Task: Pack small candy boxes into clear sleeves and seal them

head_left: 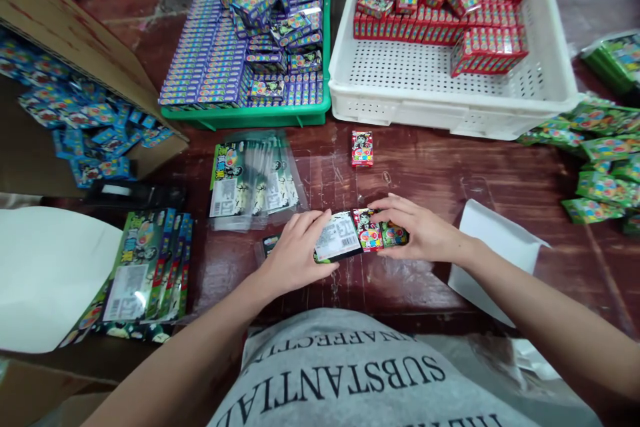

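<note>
My left hand [297,250] is closed around a clear bag with a printed card [340,237] that carries a white barcode label. At the card's right end is a small red box [369,232], with a small green box [395,233] beside it. The fingers of my right hand [423,227] are around these two boxes, pinching them from above and below. Whether the boxes sit inside the bag or at its mouth I cannot tell. Another red box [362,148] lies alone on the table beyond my hands.
A green crate [300,117] holds purple boxes; a white crate [400,110] holds red ones. Printed clear bags [230,180] lie left, near filled packs [133,273]. A carton [90,20] contains blue boxes. Green packets [605,160] and white paper [485,253] lie right.
</note>
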### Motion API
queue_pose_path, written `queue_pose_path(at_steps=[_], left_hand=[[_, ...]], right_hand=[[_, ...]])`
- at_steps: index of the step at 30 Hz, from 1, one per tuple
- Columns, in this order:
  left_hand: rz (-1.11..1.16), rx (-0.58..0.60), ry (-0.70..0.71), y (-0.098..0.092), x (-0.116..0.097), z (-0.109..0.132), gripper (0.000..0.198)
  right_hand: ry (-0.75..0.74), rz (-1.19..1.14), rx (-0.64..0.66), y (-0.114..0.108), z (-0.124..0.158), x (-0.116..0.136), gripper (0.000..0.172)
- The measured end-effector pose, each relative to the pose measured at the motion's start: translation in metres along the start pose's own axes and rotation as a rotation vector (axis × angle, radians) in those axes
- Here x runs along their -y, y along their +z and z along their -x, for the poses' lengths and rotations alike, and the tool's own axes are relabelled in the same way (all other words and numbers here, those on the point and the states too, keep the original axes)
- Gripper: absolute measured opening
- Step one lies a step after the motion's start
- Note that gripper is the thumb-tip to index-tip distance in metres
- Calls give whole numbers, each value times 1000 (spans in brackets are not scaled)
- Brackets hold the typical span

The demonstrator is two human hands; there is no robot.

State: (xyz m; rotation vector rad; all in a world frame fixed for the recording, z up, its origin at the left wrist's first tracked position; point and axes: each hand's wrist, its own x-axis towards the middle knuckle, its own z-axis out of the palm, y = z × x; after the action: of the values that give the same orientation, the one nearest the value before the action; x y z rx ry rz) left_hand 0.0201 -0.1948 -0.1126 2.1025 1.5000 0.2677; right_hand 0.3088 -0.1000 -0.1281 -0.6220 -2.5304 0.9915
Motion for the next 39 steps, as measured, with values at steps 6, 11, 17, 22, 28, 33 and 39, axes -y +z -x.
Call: queue_pose_path(at_steps=[6,11,17,22,28,33,39], left_hand=[[3,10,62,4,-7,-5,95],[-21,-17,5,5,-8,-7,93],[-12,5,23,7,-16,-13,95],[-40,-73,-7,14,-26,-13,92],[77,-285,-185,16,-40,-20,100],[512,-344,-235,18,-40,-25,74],[929,-182,-161,24,-17,-19,47]], right_hand=[[-24,-70,83,-2,1,1,77],[108,3,77,-19,14,-7,96],[35,-45,135,-19,5,-11,77],[-18,4,122,-23,-4,-8,75],[169,-123,-39,-25,-3,10,88],[434,-413,-395,9,-6,28,50],[455,-498,-320,25,-16,38,24]])
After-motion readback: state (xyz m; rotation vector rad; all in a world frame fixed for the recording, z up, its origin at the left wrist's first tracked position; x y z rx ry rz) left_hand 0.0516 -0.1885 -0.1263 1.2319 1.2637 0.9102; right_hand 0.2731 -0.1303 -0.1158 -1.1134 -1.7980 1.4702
